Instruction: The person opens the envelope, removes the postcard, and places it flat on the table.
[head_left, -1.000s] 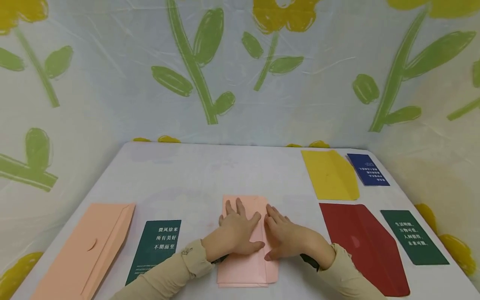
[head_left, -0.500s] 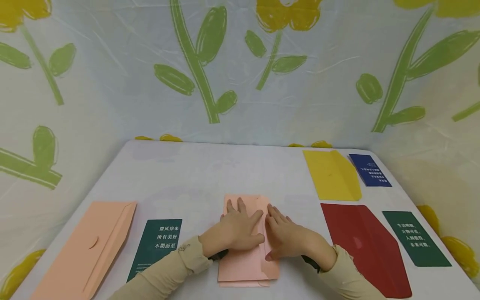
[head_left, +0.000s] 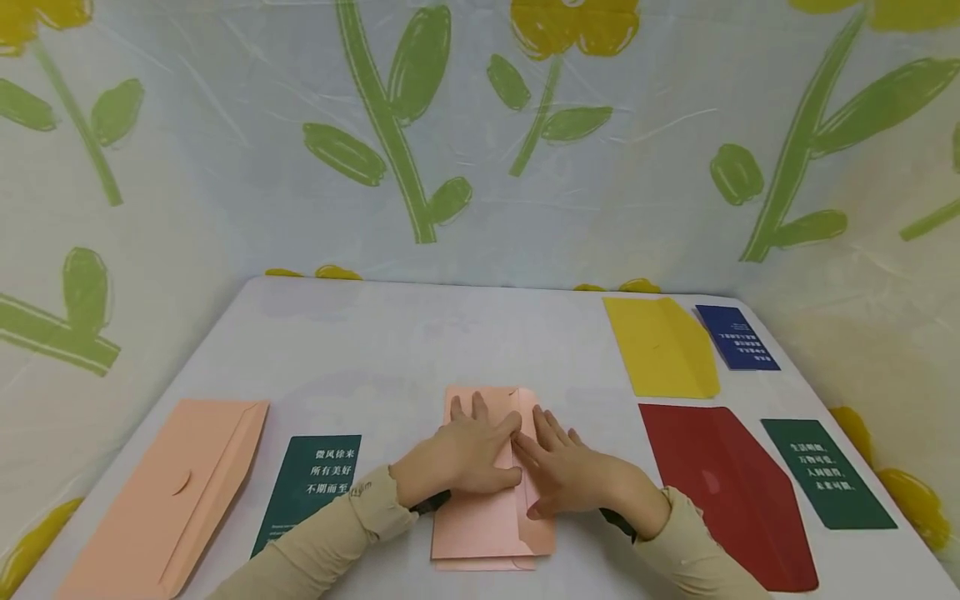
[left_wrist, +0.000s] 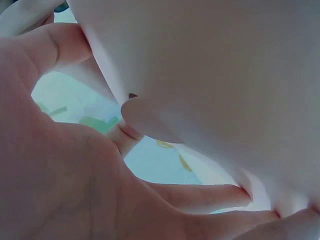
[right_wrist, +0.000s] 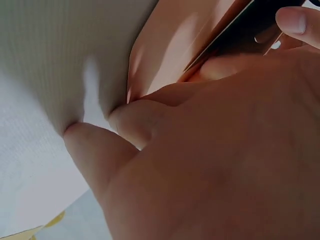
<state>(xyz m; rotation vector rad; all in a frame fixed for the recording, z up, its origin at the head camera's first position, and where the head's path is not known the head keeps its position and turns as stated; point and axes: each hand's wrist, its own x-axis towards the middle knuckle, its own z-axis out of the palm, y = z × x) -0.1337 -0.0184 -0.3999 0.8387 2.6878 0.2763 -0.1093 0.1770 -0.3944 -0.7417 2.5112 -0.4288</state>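
Observation:
A pink envelope (head_left: 476, 529) lies at the table's front middle, with another pink layer (head_left: 487, 564) showing under its near edge. My left hand (head_left: 468, 454) rests across it with fingers spread. On its right-hand flap lies my right hand (head_left: 573, 475), its index finger reaching to the envelope's inner edge beside the left index finger. In the right wrist view the right hand (right_wrist: 210, 150) touches the pink paper, and a dark strip (right_wrist: 250, 35) shows near its index finger; what it is I cannot tell. In the left wrist view pale paper (left_wrist: 200, 75) fills much of the picture.
Left lies a larger pink envelope (head_left: 168, 492) with a dark green card (head_left: 315, 475) beside it. On the right are a yellow envelope (head_left: 660, 346), a blue card (head_left: 738, 337), a red envelope (head_left: 727, 492) and another green card (head_left: 825, 475). A flowered cloth (head_left: 300, 208) hangs behind.
The near edge of the upper pink layer has risen away from the layer below. My right index finger has moved left onto the envelope's inner edge. Both hands otherwise keep their places.

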